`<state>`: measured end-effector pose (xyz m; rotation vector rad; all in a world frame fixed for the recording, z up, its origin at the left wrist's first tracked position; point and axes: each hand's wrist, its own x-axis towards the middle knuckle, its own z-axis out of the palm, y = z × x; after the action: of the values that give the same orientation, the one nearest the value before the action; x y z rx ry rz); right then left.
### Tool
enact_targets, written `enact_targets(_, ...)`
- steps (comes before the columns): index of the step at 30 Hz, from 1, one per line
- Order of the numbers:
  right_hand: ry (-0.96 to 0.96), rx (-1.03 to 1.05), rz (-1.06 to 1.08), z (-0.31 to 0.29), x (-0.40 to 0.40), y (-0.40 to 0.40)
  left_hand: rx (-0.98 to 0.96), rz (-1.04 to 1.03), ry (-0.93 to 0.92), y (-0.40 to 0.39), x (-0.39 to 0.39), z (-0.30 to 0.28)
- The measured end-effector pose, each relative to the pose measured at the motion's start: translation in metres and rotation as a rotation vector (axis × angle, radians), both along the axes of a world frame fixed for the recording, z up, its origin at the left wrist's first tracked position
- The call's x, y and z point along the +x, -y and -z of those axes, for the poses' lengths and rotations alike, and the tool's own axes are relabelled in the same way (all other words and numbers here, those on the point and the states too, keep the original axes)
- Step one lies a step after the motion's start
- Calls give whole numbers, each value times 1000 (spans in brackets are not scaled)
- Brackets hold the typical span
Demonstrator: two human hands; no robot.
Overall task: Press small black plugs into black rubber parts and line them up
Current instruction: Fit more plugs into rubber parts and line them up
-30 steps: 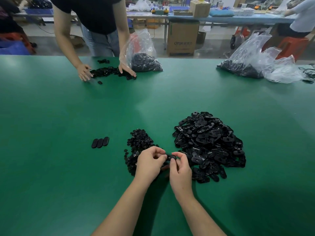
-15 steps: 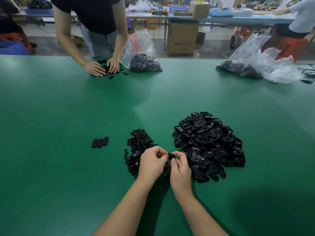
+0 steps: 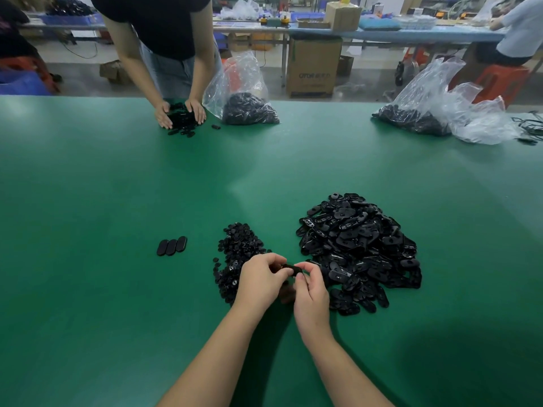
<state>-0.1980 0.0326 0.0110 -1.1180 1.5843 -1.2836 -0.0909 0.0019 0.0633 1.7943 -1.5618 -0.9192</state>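
Note:
My left hand (image 3: 260, 279) and my right hand (image 3: 311, 292) meet near the table's front and pinch one black rubber part (image 3: 292, 268) between their fingertips. A plug in it cannot be made out. Just behind my left hand lies a pile of small black plugs (image 3: 239, 251). To the right rises a bigger heap of oval black rubber parts (image 3: 358, 245). Three finished parts (image 3: 172, 246) lie side by side in a short row to the left.
Across the green table (image 3: 117, 186) a person's hands (image 3: 179, 113) cup a small pile of black parts. A clear bag of parts (image 3: 246, 107) stands beside them, another bag (image 3: 426, 118) at the far right. Cables (image 3: 529, 124) lie at the right edge.
My hands stay together on the same part, with fingers shifting slightly. The person opposite has drawn both hands inward, gathering their spread parts into a small pile.

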Motion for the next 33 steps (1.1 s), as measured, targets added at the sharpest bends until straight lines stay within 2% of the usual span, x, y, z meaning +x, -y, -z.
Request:
enact_targets(10,-12,-32,28,-4,1,-1,27,51,-171,-3,3,-2)
enact_targets(16,-40,-19,43,1,2,2,76,63,-160,-5,4,-3)
enact_targets(33,-53,-11,42,3,1,4,65,52,-170,-8,-1,-2)
